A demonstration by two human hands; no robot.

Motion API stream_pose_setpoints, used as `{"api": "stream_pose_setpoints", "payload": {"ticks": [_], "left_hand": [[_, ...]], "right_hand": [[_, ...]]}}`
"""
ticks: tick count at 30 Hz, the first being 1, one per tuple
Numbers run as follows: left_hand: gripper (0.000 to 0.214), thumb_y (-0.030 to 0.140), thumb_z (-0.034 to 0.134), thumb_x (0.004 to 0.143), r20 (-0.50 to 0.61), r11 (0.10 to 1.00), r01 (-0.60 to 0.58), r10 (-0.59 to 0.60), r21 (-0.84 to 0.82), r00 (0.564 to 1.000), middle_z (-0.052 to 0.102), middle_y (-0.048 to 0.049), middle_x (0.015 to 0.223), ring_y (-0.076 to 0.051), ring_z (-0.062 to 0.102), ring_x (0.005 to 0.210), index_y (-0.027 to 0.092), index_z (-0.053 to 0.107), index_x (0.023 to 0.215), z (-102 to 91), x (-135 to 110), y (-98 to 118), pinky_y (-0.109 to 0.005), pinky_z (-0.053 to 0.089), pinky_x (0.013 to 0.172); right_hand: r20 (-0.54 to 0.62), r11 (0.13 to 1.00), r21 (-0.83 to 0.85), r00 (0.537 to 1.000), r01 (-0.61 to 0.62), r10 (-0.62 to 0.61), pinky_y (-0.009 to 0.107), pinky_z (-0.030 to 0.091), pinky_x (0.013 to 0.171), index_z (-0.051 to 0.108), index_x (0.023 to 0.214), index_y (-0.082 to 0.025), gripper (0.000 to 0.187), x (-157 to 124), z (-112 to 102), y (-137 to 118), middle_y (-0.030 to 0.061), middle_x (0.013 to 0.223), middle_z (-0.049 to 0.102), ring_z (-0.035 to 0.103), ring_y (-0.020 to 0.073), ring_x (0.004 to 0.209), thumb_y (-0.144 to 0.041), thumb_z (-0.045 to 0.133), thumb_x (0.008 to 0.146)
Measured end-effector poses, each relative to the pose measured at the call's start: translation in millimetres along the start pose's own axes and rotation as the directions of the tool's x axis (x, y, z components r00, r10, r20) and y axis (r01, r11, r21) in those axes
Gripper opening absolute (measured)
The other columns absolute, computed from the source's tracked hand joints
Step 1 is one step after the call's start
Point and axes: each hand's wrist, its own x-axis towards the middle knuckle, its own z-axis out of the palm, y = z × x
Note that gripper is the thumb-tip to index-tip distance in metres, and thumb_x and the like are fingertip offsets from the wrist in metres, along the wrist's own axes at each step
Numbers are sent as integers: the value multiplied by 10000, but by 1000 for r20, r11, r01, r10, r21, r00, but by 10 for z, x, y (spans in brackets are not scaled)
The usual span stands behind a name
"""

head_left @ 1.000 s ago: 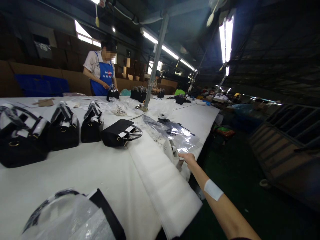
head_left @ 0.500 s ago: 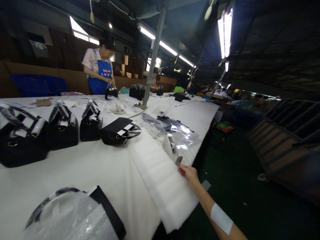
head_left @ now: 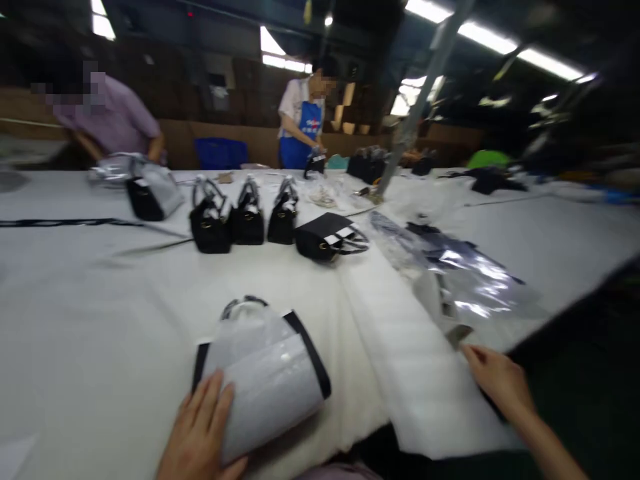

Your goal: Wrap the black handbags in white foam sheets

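My left hand [head_left: 203,433] lies flat, fingers apart, on a black handbag wrapped in white foam sheet [head_left: 265,373] at the near edge of the white table [head_left: 100,320]. My right hand [head_left: 495,380] rests at the right edge of a stack of white foam sheets [head_left: 415,360], fingers curled on the top sheet's edge; the grip is blurred. Just above that hand lies a tape dispenser [head_left: 450,313] beside clear plastic bags [head_left: 465,273].
Three upright black handbags [head_left: 245,217] and one lying flat [head_left: 325,237] stand mid-table. A person in a blue apron [head_left: 303,123] and another in a purple shirt [head_left: 107,123] work at the far side. A grey post [head_left: 420,100] rises from the table.
The view swung left and down. My right hand drew back from the tape dispenser along the foam stack. My left hand and the wrapped bag came fully into view.
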Motion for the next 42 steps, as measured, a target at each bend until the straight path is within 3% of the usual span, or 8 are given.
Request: {"api": "stream_pose_setpoints", "payload": {"ticks": [3, 5, 8, 12, 15, 21, 27, 42], "left_hand": [[961, 338, 733, 651, 149, 991, 79, -95, 105, 984, 338, -141, 1512, -341, 364, 1351, 232, 236, 1467, -124, 12, -12, -508, 373, 1068], [953, 377, 756, 655, 204, 984, 137, -159, 117, 966, 301, -124, 1533, -346, 318, 1376, 267, 258, 1460, -234, 46, 21, -552, 314, 1096], [929, 431, 773, 654, 215, 975, 199, -215, 95, 953, 288, -96, 1543, -403, 268, 1385, 353, 288, 1442, -364, 67, 64, -647, 279, 1072], [886, 404, 759, 676, 224, 970, 242, -239, 12, 945, 260, -92, 1553, -398, 265, 1388, 368, 300, 1433, -385, 44, 40, -662, 284, 1060], [864, 428, 760, 655, 234, 954, 295, -276, -50, 932, 258, -108, 1553, -378, 244, 1402, 275, 355, 1402, -335, 32, 19, -639, 277, 1085], [855, 417, 776, 615, 217, 924, 353, -318, -149, 923, 252, -150, 1548, -360, 213, 1419, 147, 381, 1323, -300, 16, 26, -579, 277, 1130], [829, 397, 789, 598, 179, 906, 351, -315, -236, 932, 244, -190, 1540, -384, 222, 1413, 143, 398, 1283, -299, 11, 11, -569, 355, 1097], [1050, 372, 848, 558, 215, 916, 351, -309, -194, 926, 220, -213, 1541, -402, 217, 1409, 197, 292, 1432, -341, 91, 15, -527, 406, 1069]], "right_hand": [[23, 936, -132, 945, 326, -326, 489, 449, 619, 648, 699, -297, 236, 90, 12, -816, 138, 721, 690, 629, 348, 656, -518, 567, 717], [90, 800, -71, 803, 595, -589, 455, 474, 674, 659, 778, -310, 254, -100, -64, -1516, 109, 791, 712, 648, 309, 705, -530, 539, 740], [241, 463, 197, 415, 864, -877, 366, 483, 754, 681, 857, -277, 304, -629, -319, -2559, 76, 869, 719, 658, 237, 776, -500, 475, 855], [417, 52, 683, -331, 728, -846, 226, 463, 715, 702, 919, -184, 309, -1219, -484, -3611, 59, 850, 712, 640, 143, 760, -389, 473, 945], [438, -26, 802, -617, 597, -653, 186, 434, 662, 709, 922, -140, 281, -1412, -223, -4081, 48, 825, 716, 616, 106, 705, -346, 519, 936], [676, -268, 493, -558, 828, -480, 222, 369, 624, 739, 900, -209, 124, -1633, 505, -4530, -6, 830, 737, 584, 111, 663, -212, 632, 839], [722, -469, 294, -515, 833, -462, 282, 347, 656, 749, 858, -237, 116, -1855, 677, -4682, 6, 799, 731, 613, 167, 704, -247, 647, 803], [728, -491, 323, -544, 809, -418, 272, 367, 594, 741, 793, -180, 120, -1905, 843, -4770, 50, 710, 696, 602, 179, 652, -266, 657, 798]]}}
